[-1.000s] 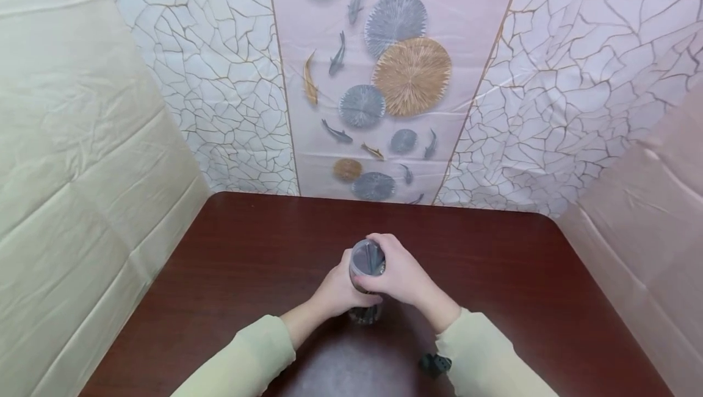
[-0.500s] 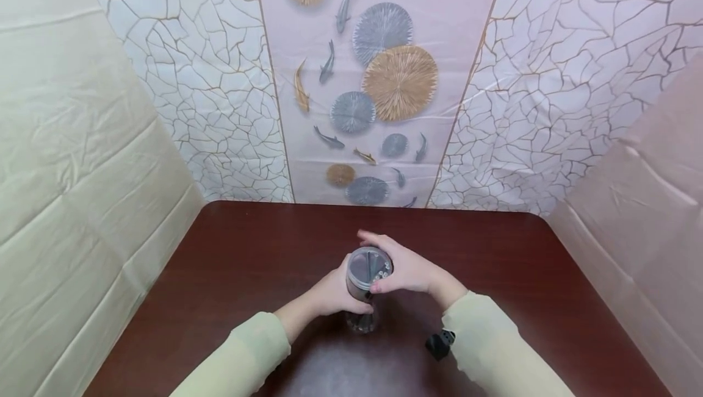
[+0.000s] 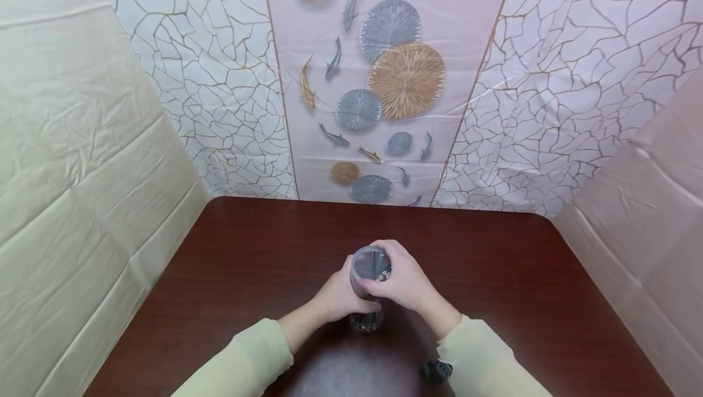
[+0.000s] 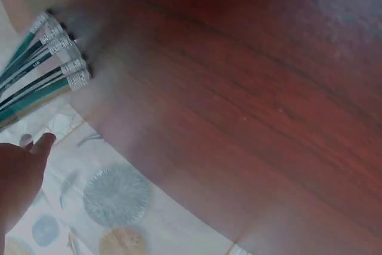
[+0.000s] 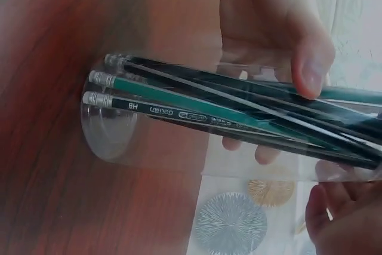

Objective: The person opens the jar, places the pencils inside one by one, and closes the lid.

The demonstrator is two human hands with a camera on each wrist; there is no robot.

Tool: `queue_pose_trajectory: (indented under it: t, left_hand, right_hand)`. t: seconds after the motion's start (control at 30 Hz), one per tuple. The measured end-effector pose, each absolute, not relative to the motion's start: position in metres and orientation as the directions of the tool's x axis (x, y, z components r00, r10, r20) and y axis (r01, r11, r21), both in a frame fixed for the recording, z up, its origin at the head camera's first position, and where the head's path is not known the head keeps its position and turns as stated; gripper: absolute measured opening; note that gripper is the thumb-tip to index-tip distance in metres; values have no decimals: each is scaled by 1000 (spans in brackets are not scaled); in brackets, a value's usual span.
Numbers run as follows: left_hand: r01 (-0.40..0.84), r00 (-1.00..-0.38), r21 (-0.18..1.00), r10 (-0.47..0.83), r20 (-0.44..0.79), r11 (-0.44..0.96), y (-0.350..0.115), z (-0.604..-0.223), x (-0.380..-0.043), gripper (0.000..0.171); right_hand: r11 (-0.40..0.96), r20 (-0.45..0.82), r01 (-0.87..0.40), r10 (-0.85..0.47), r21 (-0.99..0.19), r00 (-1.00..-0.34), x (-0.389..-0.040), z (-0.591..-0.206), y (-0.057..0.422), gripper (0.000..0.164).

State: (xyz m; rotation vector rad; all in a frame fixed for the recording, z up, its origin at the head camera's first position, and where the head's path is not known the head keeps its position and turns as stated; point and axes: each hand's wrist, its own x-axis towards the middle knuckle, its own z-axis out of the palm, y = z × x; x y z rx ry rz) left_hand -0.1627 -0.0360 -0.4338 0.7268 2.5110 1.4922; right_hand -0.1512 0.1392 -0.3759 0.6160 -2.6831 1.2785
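Note:
A tall clear plastic jar (image 3: 366, 325) of pencils stands upright in the head view, between both hands. My left hand (image 3: 339, 292) wraps round its side, thumb across the front. Higher up, my right hand (image 3: 403, 278) grips the rim of the transparent top (image 3: 364, 264), its thumb at the near side and fingers at the far side. Through the wall in the right wrist view show black and green pencils (image 5: 179, 111), their white eraser ends toward the jar's base. The left wrist view catches those eraser ends (image 4: 65, 58) too. Both palms hide much of the jar's middle.
The dark red-brown table (image 3: 263, 238) extends round the jar. Behind it hangs a patterned cloth (image 3: 406, 80) with fish and discs, and pale cloth walls (image 3: 99, 171) close in the sides. A small black device (image 3: 436, 371) sits by the right sleeve.
Half a second ago the right hand's fingers were spread off the far rim; now they curl round it again, as one second ago. The left hand keeps its grip on the jar.

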Motion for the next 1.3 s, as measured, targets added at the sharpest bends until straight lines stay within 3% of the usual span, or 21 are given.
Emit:
queue_pose_trajectory:
  t: [0.1,0.23,0.37,0.5,0.9,1.3]
  left_hand:
    - [334,-844,878,523,117,343,-37,-435,-167,91]
    - [331,-785,908,608,115,257,-42,-438,-176,98]
    - [282,-772,945,624,120,168,-43,-441,-174,102]
    - [242,-807,965,572,144,97,-39,-441,-168,98]
    - [308,-914,882,368,170,357,-26,-442,-149,96]
    - [372,-924,842,244,295,391,-17,-452,-136,93]
  right_hand:
    - [554,264,-451,-386,-700,-884,-153,-376,146,73]
    - [495,271,-561,-540,-664,-797,-161,-375,155,92]
    - [471,320,-621,-570,-627,-756,-163,-381,154,81]
    - [487,395,-619,-489,-616,-778,-155,-386,145,72]
    - [636,491,-468,-157,-613,-857,-129,-387,121,69]
    - [653,561,-376,92,-657,-822,-119,-400,102,68]
